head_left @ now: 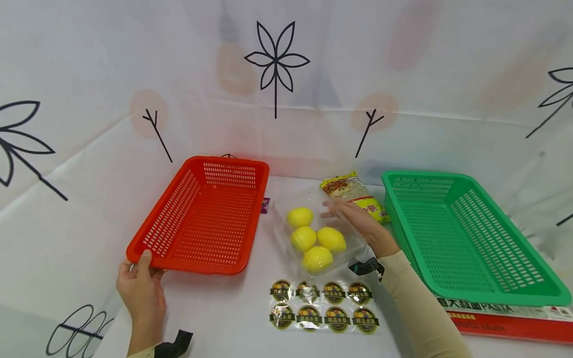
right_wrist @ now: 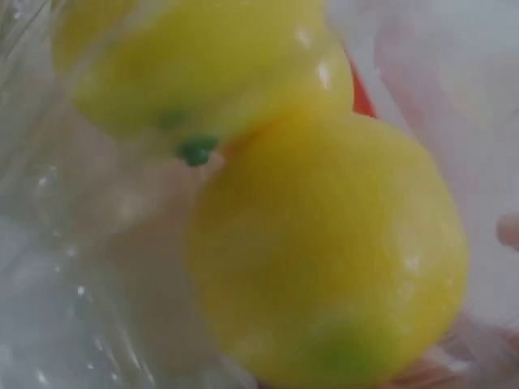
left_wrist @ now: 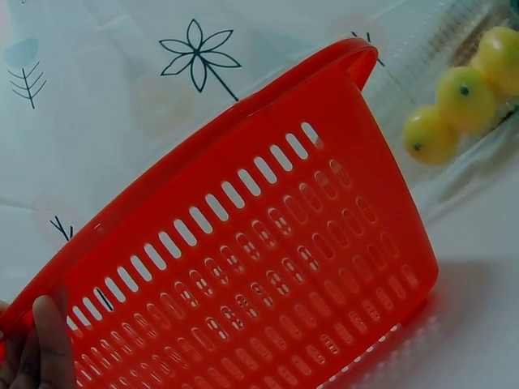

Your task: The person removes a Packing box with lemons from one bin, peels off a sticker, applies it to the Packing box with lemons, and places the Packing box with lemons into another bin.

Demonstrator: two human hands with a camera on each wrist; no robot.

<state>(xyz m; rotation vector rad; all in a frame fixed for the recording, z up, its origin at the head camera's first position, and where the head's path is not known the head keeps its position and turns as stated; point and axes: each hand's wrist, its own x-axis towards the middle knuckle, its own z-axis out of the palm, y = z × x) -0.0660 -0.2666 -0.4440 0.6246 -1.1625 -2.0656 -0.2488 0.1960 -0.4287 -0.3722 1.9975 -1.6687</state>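
Observation:
My left hand [head_left: 142,288] grips the near left corner of a red plastic basket [head_left: 210,214], thumb over the rim. Slotted walls of this basket fill much of the left wrist view, with the fingers at its lower left. My right hand [head_left: 360,221] holds the right side of a clear plastic box [head_left: 286,253], its fingers spread along the far part. Several yellow lemons [head_left: 317,259] lie inside the box. Through the clear plastic, lemons [right_wrist: 332,251] appear very close in the right wrist view, and a fingertip shows at the right edge.
A green plastic basket [head_left: 452,248] stands at the right, above a red box marked PASTA [head_left: 506,325]. Behind my right hand lies a yellow food packet [head_left: 342,186]. A sheet of round stickers [head_left: 324,306] lies on the white table in front of the clear box.

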